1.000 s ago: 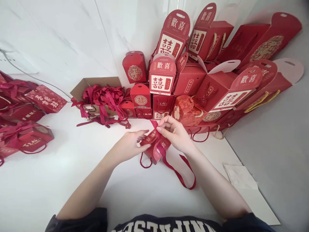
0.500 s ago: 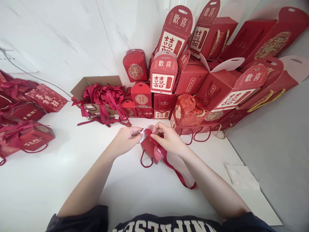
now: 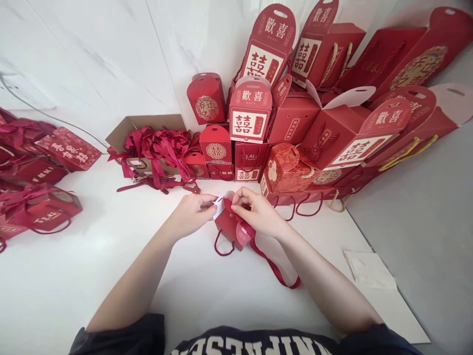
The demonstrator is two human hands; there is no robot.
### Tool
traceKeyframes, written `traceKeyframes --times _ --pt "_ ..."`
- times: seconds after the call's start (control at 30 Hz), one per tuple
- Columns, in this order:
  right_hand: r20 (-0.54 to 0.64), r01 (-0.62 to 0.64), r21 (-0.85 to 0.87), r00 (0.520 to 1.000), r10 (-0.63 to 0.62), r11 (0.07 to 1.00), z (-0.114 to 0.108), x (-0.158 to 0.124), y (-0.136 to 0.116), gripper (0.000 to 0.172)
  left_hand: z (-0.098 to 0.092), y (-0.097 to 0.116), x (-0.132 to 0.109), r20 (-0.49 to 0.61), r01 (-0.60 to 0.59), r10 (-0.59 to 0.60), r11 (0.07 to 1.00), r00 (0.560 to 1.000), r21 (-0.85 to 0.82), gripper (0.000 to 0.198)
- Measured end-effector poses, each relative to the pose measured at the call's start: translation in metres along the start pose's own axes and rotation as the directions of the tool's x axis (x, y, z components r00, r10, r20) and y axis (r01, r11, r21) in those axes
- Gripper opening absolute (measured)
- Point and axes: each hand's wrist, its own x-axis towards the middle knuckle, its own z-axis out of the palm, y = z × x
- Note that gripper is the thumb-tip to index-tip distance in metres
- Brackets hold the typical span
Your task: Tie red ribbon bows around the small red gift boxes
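Observation:
A small red gift box [image 3: 228,224] stands on the white table between my hands, its cord handle [image 3: 223,250] hanging at the near side. My left hand [image 3: 192,215] pinches the box's white-backed top flap [image 3: 219,207], which has a slot in it. With thumb and forefinger, my right hand [image 3: 254,211] grips a dark red ribbon [image 3: 276,271] close to that slot. The ribbon's long tail runs under my right wrist and curls on the table. Another flap [image 3: 243,234], pinkish red, folds outward at the near side. Whether the ribbon passes through the slot I cannot tell.
Behind my hands, a cardboard box [image 3: 121,134] overflows with ribbons [image 3: 158,150]. Stacked red gift boxes [image 3: 251,116] rise against the wall, reaching right. Ribbon-tied boxes [image 3: 40,209] sit at far left. White paper [image 3: 369,270] lies by the right edge.
Very little differs. The view has shifted slightly; both hands keep their hold on the flap and the ribbon, in nearly the same place.

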Motion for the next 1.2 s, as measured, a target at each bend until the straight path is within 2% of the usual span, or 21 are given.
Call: traceKeyframes --times 0.13,0.27,0.37,0.57,0.73,0.9,1.03,1.2 --pt "-0.010 0.007 -0.003 1.000 -0.007 1.000 0.000 0.001 0.001 0.002 0.000 0.000 0.000 0.001 0.005 -0.005 1.000 1.000 -0.007 0.025" --pt "-0.055 -0.023 -0.041 0.998 0.021 0.999 -0.002 0.002 0.004 0.012 0.000 0.001 0.000 0.000 0.010 -0.010 1.000 1.000 -0.007 0.025" --pt "-0.039 -0.033 -0.029 0.999 0.032 0.999 -0.002 0.002 0.004 0.016 0.000 0.001 0.000 -0.003 0.004 -0.004 1.000 1.000 0.000 0.026" --pt "0.039 0.020 0.015 0.999 -0.021 1.000 0.001 0.000 0.000 0.010 0.000 0.002 0.000 0.009 -0.011 0.010 1.000 1.000 0.017 0.025" --pt "-0.013 0.111 -0.048 0.994 -0.112 0.993 -0.001 0.000 -0.001 0.011 -0.001 0.002 -0.001 0.018 0.004 -0.005 0.999 1.000 0.041 0.025" --pt "0.053 0.109 -0.151 0.993 -0.103 0.982 -0.004 -0.002 -0.006 0.021 0.000 0.000 -0.002 0.022 -0.011 0.010 0.999 1.000 0.040 0.025" --pt "-0.010 0.102 -0.127 0.994 -0.105 0.987 -0.004 -0.002 -0.006 0.021 -0.001 -0.001 -0.003 0.040 -0.013 0.013 1.000 0.999 0.019 0.027" --pt "0.025 0.135 -0.102 0.991 -0.133 0.986 -0.002 0.000 -0.002 0.018 -0.001 -0.001 -0.002 0.075 -0.008 0.012 0.999 0.997 -0.047 0.033"
